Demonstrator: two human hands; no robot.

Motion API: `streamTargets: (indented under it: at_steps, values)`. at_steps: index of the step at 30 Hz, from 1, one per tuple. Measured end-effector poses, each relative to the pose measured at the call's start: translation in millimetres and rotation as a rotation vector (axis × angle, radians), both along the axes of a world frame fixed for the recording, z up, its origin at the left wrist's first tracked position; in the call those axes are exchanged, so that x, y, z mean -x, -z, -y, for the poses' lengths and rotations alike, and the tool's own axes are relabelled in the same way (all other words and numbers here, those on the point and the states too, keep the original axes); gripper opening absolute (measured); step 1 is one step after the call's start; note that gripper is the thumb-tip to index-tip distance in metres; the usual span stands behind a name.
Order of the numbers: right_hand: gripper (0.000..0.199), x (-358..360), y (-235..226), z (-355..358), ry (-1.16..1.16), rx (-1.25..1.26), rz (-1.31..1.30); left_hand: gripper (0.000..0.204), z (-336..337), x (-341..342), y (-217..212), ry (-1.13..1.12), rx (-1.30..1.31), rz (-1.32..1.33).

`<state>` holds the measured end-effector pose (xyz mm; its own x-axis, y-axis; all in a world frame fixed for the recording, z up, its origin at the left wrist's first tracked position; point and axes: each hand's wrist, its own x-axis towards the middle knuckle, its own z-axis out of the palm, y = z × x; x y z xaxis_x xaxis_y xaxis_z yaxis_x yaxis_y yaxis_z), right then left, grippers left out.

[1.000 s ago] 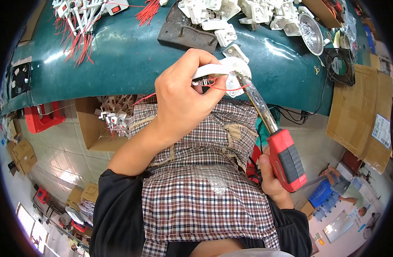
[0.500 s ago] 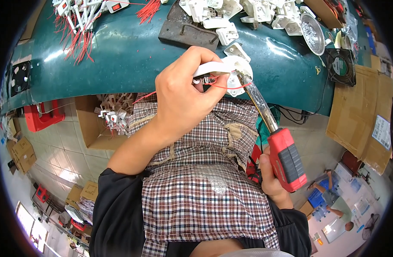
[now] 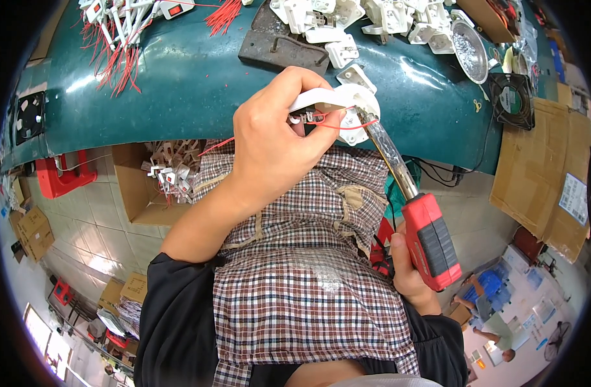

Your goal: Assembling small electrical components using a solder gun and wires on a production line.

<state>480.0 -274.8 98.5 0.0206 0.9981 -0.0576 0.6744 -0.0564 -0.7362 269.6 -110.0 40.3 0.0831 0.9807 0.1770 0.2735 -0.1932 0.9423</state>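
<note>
My left hand (image 3: 269, 138) is closed around a white plastic plug housing (image 3: 365, 95), raised over the bench's near edge. Its curved arm bends over the fingers, and the round end points right. A thin red wire (image 3: 340, 128) runs from between my fingertips across to the iron's tip. In my right hand (image 3: 408, 274) is a soldering iron (image 3: 431, 242) with a red and black handle. Its long metal shaft slants up and left, the tip at the round end of the housing. Whether the tip touches the wire or a contact inside, I cannot tell.
Several white plug parts (image 3: 389, 16) lie piled on the green bench (image 3: 179, 84) beside a dark metal block (image 3: 279, 51). A metal dish (image 3: 469, 51) and a small black fan (image 3: 511, 100) stand right. Finished-looking switch pieces fill a cardboard box (image 3: 131, 187) below.
The red wire's right end has shifted slightly up near the iron's tip. Both hands stay almost in place. A person in the right background has moved lower in the picture.
</note>
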Motion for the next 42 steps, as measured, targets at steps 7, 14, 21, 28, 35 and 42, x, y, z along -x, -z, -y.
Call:
streamTargets:
  at_steps: [7, 14, 21, 28, 35, 42]
  values:
    - [0.022, -9.4, -2.4, 14.9, 0.036, 0.069, 0.032, 0.021, -1.4, 1.2, 0.6, 0.011, 0.018, 0.027]
    - [0.016, -2.9, -2.9, 9.6, 0.183, 0.132, -0.020, 0.021, -2.9, 1.7, -1.3, 0.022, 0.031, 0.013]
    - [0.050, 19.2, 9.2, -60.0, 0.158, -0.194, -0.375, 0.023, -3.5, 2.0, -3.9, 0.017, 0.033, 0.000]
    - [0.065, 43.8, 14.5, -119.2, -0.044, -0.380, -0.454, 0.023, -10.2, 6.9, -10.5, 0.087, -0.061, -0.149]
    - [0.065, 39.4, 14.8, -116.9, -0.103, -0.375, -0.455, 0.029, -24.9, 12.4, -10.2, 0.221, -0.282, -0.257]
    - [0.061, 33.6, 30.6, -118.0, -0.034, -0.389, -0.439, 0.045, -19.5, 18.2, -22.0, 0.260, -0.236, -0.143]
